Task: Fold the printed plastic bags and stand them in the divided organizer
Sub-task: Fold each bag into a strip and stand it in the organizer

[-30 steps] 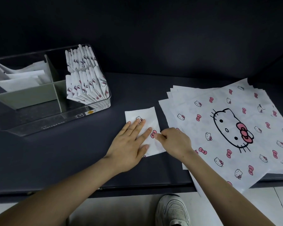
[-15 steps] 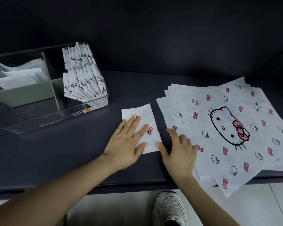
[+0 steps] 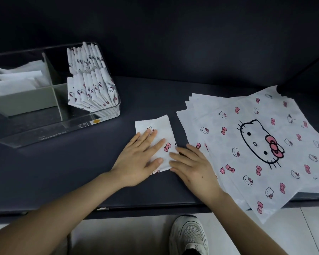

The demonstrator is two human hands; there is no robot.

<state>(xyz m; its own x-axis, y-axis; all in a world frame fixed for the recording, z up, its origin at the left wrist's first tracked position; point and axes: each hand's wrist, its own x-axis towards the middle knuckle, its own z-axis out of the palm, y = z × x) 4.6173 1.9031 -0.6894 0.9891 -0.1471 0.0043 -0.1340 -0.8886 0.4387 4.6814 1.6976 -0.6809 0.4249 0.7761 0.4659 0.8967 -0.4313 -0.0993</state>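
Observation:
A small folded bag (image 3: 160,124), white with pink bows, lies flat on the dark table (image 3: 63,172). My left hand (image 3: 138,159) presses flat on its left half with straight fingers. My right hand (image 3: 193,166) lies flat beside it, fingertips touching the bag's right lower edge. To the right sits a stack of unfolded printed bags (image 3: 256,144) with a large cat face on top. The clear divided organizer (image 3: 53,126) stands at the left, with several folded printed bags (image 3: 92,85) upright in its right compartments.
The organizer's back left compartment holds plain white folded bags (image 3: 17,78); a grey-green divider (image 3: 26,102) splits it. The stack of bags overhangs the table's front edge at the right. A white shoe (image 3: 189,236) shows on the floor below.
My right hand let go of its pinch on the folded bag's right edge, flattened out, and now touches the bag's lower right edge. My left hand stayed pressed on the bag.

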